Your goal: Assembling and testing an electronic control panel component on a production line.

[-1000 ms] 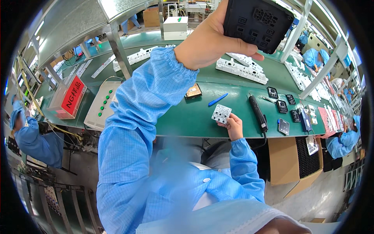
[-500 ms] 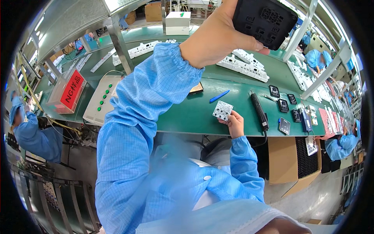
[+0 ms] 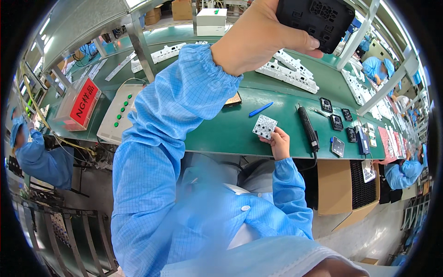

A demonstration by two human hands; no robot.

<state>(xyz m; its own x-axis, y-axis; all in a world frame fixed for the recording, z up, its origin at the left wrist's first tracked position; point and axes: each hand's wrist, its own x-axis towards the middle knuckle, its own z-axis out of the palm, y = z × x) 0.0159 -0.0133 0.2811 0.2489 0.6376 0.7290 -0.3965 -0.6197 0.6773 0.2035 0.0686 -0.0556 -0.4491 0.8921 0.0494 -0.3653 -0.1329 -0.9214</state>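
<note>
My left hand, raised high in front of me, grips a black plastic housing with molded ribs and openings on the side I see. Its thumb lies along the lower edge; the other fingers are mostly hidden. Lower down, over the near edge of the green bench, my right hand pinches a small square white circuit board with dark components at its corner. A blue pen lies just beyond the board. To the right of this hand lies a black electric screwdriver with a cable.
Black housings and a small display unit lie at right on the bench. White plastic strips lie farther back. A button box stands left, near a red-labelled clear bin. An open carton sits below; co-workers sit both sides.
The view has shifted slightly, so the bench items sit a little higher. Both hands keep hold of the same pieces, with hardly any movement.
</note>
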